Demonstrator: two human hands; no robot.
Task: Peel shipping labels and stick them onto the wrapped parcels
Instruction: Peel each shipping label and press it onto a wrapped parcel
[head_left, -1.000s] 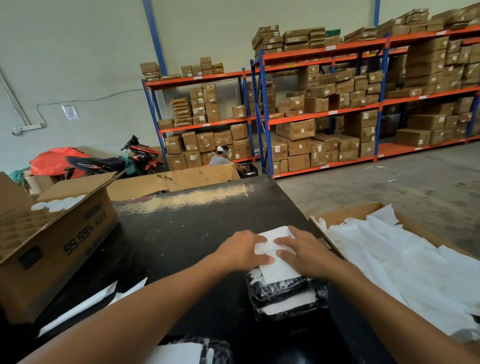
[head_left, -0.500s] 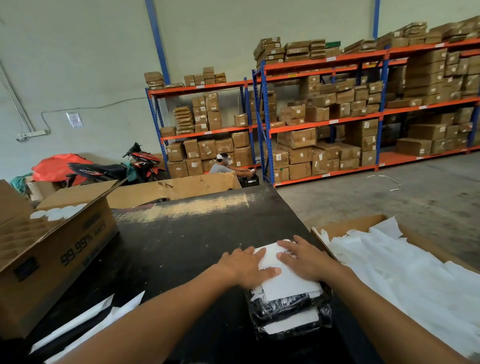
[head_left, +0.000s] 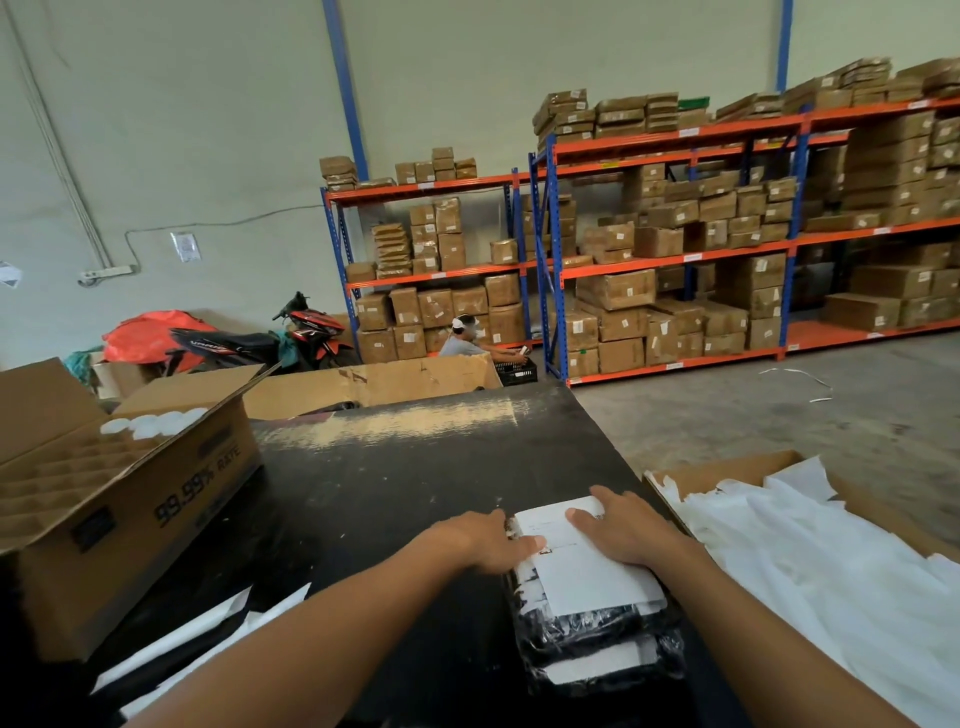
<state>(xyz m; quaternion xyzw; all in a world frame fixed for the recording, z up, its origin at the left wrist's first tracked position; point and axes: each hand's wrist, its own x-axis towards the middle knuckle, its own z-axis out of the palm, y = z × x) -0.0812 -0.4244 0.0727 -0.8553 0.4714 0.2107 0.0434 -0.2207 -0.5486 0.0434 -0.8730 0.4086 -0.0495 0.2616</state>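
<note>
Shipping label (head_left: 587, 566) lies flat on the top wrapped parcel (head_left: 592, 631) of a small stack at the table's (head_left: 395, 483) near right edge. Looks stuck, being smoothed; a second labelled parcel sits underneath, other parcels not visible. Left hand (head_left: 480, 538) presses the label's left edge with straight fingers; right hand (head_left: 626, 527) lies spread flat on it. Neither pinches anything. Box of peeled backing paper (head_left: 810, 566) just right.

Two hands, left (head_left: 485, 540) and right (head_left: 626, 530). One white label (head_left: 587, 566) on top of what looks like two stacked black-wrapped parcels (head_left: 597, 639), though the wrap blurs the divide. Two open cardboard boxes: one at left (head_left: 156, 499), one at right (head_left: 727, 467). One motorcycle (head_left: 270, 340). One seated person (head_left: 465, 340).
</note>
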